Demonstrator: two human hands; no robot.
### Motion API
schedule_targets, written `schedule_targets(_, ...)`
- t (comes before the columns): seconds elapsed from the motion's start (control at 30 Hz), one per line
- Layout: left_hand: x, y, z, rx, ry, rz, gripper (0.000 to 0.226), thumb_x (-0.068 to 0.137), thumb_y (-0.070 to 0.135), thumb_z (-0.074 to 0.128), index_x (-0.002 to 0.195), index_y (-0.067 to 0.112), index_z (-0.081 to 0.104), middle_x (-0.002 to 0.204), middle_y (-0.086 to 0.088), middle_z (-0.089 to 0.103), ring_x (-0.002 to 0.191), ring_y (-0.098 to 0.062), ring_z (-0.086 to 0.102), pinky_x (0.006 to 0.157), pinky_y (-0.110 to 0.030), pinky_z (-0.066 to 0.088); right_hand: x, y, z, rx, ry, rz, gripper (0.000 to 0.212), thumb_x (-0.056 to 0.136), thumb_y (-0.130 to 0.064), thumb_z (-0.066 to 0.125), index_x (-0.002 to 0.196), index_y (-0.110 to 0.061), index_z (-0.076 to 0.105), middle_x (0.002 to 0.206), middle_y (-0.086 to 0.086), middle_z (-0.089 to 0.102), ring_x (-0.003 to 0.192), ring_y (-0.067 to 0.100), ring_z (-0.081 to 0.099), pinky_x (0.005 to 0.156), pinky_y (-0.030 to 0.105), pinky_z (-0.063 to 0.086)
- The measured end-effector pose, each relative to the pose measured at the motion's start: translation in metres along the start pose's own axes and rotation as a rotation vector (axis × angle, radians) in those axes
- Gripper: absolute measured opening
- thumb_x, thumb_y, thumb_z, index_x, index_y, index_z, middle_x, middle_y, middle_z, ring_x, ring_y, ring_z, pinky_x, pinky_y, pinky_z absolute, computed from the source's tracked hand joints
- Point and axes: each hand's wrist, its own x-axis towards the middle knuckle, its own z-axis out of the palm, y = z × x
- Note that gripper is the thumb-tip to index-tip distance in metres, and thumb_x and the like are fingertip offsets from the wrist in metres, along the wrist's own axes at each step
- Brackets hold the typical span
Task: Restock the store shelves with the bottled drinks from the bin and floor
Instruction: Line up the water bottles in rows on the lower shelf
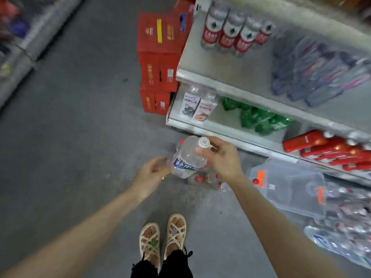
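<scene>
Bottle (187, 157), rigid clear plastic, probably full, heavy and slick, is pinched under its cap (204, 142) by the right hand (220, 157); left hand (152, 171), fingers loose, should cup the base.

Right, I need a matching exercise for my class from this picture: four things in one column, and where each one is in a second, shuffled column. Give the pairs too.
Column 1
1. clear bottle
2. red cartons
3. green packs
4. sandals

Column 2
A. stacked on the floor
B. worn by the person
C. gripped by the right hand
D. on a shelf

Pairs: 1-C, 2-A, 3-D, 4-B
</scene>
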Motion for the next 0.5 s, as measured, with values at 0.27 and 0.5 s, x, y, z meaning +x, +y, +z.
schedule_targets(0.27,-0.118,0.268,-0.018,0.179,-0.161,0.502,0.092,0.051,0.054,0.080,0.128,0.014,0.050,0.113,-0.001,0.060,0.094,-0.009,0.059,0.088,-0.027,0.046,-0.066,-0.278,-0.148,-0.103,0.169,-0.388,0.012,0.081,-0.026,0.075,0.092,-0.024,0.071,0.090,-0.006,0.072,0.089,0.009,0.064,0.085,0.032,0.050)
schedule_targets(0.5,-0.221,0.436,0.005,0.360,-0.308,0.901,0.093,0.064,0.037,0.086,0.143,0.023,0.037,0.133,0.010,0.052,0.115,-0.003,0.053,0.102,-0.027,0.041,-0.155,-0.442,-0.255,-0.198,0.374,-0.655,0.015,0.089,-0.027,0.068,0.083,-0.015,0.074,0.071,0.003,0.070,0.068,0.005,0.053,0.066,0.029,0.040)
